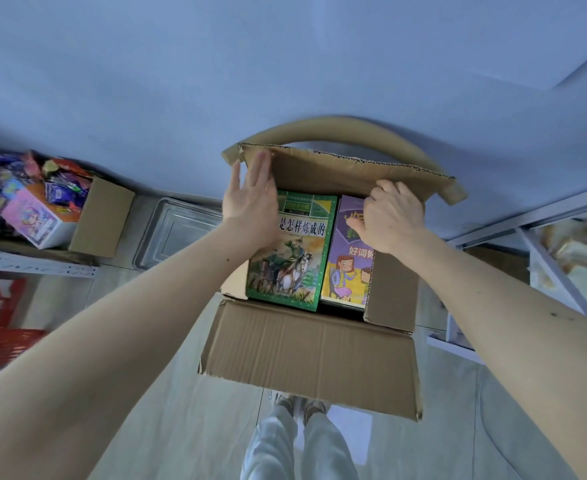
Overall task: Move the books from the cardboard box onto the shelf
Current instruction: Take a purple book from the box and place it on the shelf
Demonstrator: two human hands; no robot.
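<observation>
Presently: green-covered paperback book (290,249), stiff, likely light, lies flat in brown cardboard box (311,355); grip long edges. Left hand (250,199) spread at 10 o'clock; right hand (389,220) curled, fingertips on purple cartoon-covered book (345,268).

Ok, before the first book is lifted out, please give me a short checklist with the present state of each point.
1. Far flap folded back: ok, left hand presses it with straight fingers.
2. Near flap open: ok.
3. Right side flap clear of the books: not ok, it covers part of the purple book.
4. Green book uncovered on top: ok.
5. Right hand grips a book: cannot tell.
6. Free place on shelf: cannot tell.
</observation>
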